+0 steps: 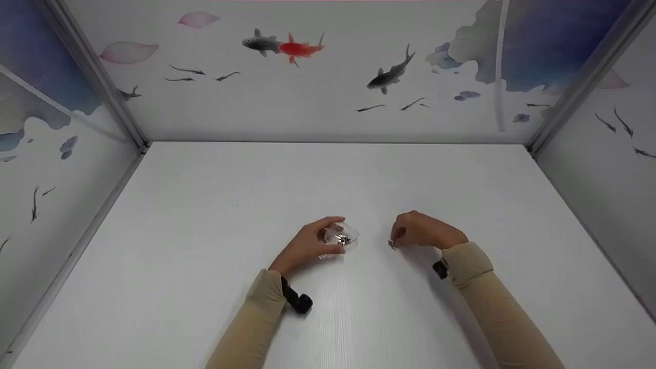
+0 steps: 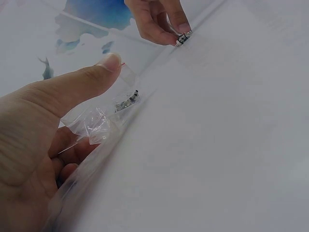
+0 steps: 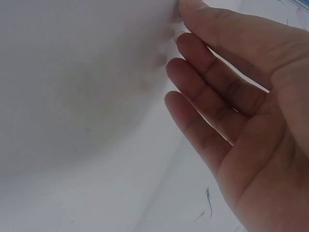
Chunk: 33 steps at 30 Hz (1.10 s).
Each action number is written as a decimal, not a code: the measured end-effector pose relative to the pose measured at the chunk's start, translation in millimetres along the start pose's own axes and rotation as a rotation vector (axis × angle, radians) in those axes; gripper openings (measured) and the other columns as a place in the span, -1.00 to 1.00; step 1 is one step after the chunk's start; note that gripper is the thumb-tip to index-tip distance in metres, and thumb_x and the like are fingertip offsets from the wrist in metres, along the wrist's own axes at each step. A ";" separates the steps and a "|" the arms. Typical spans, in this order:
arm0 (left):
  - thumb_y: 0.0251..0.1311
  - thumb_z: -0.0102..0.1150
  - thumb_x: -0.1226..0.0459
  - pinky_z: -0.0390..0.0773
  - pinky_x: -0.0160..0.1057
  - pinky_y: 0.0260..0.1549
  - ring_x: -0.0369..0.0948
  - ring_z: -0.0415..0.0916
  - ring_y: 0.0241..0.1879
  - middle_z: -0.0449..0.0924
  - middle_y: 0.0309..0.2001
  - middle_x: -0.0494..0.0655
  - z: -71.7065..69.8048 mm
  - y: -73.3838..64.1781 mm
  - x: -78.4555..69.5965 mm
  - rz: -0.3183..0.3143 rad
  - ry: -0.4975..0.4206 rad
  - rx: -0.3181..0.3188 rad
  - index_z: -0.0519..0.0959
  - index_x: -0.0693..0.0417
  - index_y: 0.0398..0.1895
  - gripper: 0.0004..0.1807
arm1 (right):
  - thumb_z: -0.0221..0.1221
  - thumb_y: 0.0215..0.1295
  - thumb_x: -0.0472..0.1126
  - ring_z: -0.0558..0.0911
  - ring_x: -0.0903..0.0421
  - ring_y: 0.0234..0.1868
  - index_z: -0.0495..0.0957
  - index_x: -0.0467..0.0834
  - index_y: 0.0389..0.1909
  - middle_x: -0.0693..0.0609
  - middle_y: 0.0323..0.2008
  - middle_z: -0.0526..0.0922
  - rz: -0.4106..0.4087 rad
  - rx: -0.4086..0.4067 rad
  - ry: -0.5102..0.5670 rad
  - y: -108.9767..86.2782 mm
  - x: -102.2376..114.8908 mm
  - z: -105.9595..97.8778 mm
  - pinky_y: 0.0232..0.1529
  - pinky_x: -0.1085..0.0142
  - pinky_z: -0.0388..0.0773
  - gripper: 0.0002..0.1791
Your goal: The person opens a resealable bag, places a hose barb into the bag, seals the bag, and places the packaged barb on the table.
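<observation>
My left hand (image 1: 306, 242) grips a small clear plastic bag (image 2: 96, 124), thumb on one side and fingers on the other. Inside the bag lie small silver-and-dark pieces (image 2: 127, 102), too small to make out singly. To the right, my right hand (image 1: 421, 229) pinches a small silver-and-dark piece (image 2: 183, 38) between thumb and forefinger, close to the table top. In the right wrist view the fingers (image 3: 195, 79) are bent and the pinched piece is out of sight. A gap of bare table separates the two hands.
Both hands are over a white table (image 1: 205, 184). Panels with painted fish stand around it, the back panel (image 1: 328, 97) along the far edge. Black wrist straps (image 1: 296, 299) sit at the tan sleeves (image 1: 246, 323).
</observation>
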<state>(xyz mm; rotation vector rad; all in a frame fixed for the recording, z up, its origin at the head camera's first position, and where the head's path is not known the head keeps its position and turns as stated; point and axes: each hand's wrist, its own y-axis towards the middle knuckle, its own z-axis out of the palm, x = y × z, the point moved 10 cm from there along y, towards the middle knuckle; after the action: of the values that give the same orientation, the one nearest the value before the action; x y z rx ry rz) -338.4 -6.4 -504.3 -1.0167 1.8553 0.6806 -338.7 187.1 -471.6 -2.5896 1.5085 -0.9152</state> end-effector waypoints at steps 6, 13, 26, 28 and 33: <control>-0.01 0.43 -0.02 0.37 -0.17 -0.06 -0.18 0.39 -0.14 0.51 0.10 -0.19 -0.3 0.1 0.6 0.007 -0.011 -0.001 0.39 -0.23 0.33 -0.23 | 0.31 0.16 -0.31 0.60 0.20 -0.18 0.72 -0.06 -0.31 0.12 -0.26 0.67 -0.030 -0.015 -0.033 1.9 1.9 0.6 -0.14 0.31 0.55 -0.89; 0.00 0.43 0.01 0.37 -0.19 -0.08 -0.19 0.38 -0.15 0.50 0.11 -0.18 0.3 -0.1 -0.2 0.020 -0.017 0.002 0.39 -0.20 0.33 -0.24 | 0.30 0.18 -0.29 0.58 0.22 -0.19 0.72 -0.04 -0.32 0.14 -0.27 0.66 -0.049 -0.032 -0.072 2.7 3.1 0.4 -0.11 0.30 0.53 -0.90; 0.01 0.44 0.06 0.39 -0.19 -0.08 -0.18 0.42 -0.15 0.51 0.12 -0.14 -0.3 0.5 -0.7 0.023 -0.023 -0.003 0.40 -0.17 0.33 -0.25 | 0.29 0.22 -0.17 0.54 0.25 -0.28 0.70 -0.01 -0.32 0.17 -0.30 0.64 -0.029 -0.038 -0.079 3.9 3.4 -1.0 -0.17 0.33 0.52 -0.95; 0.02 0.43 0.07 0.40 -0.17 -0.05 -0.18 0.43 -0.13 0.51 0.13 -0.13 -0.1 0.6 -0.7 0.021 -0.025 -0.003 0.40 -0.17 0.33 -0.26 | 0.29 0.22 -0.17 0.54 0.25 -0.28 0.70 -0.02 -0.33 0.17 -0.31 0.64 -0.042 -0.043 -0.076 4.1 4.7 -1.7 -0.18 0.33 0.51 -0.95; 0.00 0.44 0.06 0.40 -0.16 0.00 -0.18 0.45 -0.08 0.51 0.14 -0.16 0.6 0.4 -0.6 0.007 -0.023 -0.001 0.39 -0.18 0.34 -0.24 | 0.26 0.25 -0.21 0.54 0.23 -0.29 0.70 -0.06 -0.31 0.13 -0.31 0.65 -0.063 -0.052 -0.057 4.9 8.9 -3.8 -0.19 0.32 0.51 -0.93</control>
<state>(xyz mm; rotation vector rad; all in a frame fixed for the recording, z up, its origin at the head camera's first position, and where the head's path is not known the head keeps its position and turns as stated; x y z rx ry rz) -338.4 -5.5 -504.1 -1.0001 1.8391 0.6948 -341.2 178.4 -465.6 -2.6894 1.4636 -0.8109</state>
